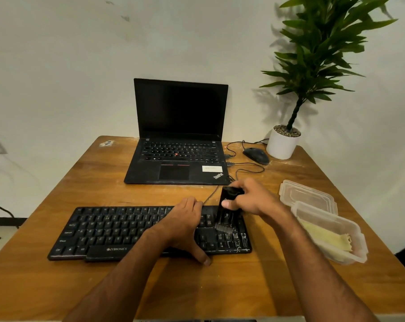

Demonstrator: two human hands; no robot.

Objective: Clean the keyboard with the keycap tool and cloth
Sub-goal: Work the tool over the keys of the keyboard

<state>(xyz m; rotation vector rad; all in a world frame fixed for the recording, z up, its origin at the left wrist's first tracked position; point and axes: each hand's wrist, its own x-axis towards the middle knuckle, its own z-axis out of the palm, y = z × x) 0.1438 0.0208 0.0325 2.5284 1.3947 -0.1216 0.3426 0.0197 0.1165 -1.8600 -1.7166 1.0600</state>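
Note:
A black Zebronics keyboard (108, 231) lies across the near middle of the wooden table (57, 287). My left hand (185, 225) rests flat on its right-centre part, thumb hooked over the front edge, fingers at the back edge. My right hand (252, 198) grips a black brush-like keycap tool (227, 209), held upright with its bristled end touching the keys near the number pad. A yellow cloth (329, 239) lies in a clear plastic container (357, 249) at the right.
An open black laptop (180, 138) stands behind the keyboard, with a black mouse (256, 155) and cables to its right. A potted plant (282, 142) is at the far right corner. The container's lid (306, 195) lies beside it.

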